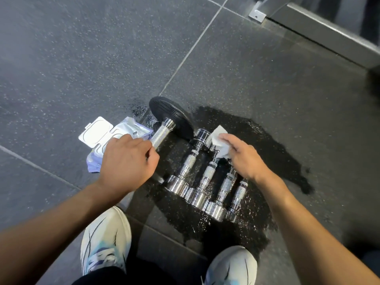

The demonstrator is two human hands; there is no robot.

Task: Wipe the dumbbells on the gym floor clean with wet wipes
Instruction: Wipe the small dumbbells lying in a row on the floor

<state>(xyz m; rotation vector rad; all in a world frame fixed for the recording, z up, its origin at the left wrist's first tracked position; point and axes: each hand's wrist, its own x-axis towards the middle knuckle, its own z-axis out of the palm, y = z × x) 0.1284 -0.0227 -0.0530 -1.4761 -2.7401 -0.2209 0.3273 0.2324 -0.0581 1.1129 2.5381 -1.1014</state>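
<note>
A large dumbbell with a black rubber head [174, 118] and a knurled steel handle [161, 135] lies on the floor. My left hand [127, 161] grips the near part of that handle. Several small chrome dumbbells [197, 177] lie side by side to its right. My right hand [244, 155] holds a white wet wipe [221, 140] over the far ends of the chrome dumbbells. The heads under the wipe are mostly hidden.
A wet wipes pack [109, 138] with its white lid flipped open lies left of the big dumbbell. A dark wet patch [267, 145] spreads under the dumbbells. My two white shoes [107, 241] stand near. A metal frame base [329, 31] runs at the far right.
</note>
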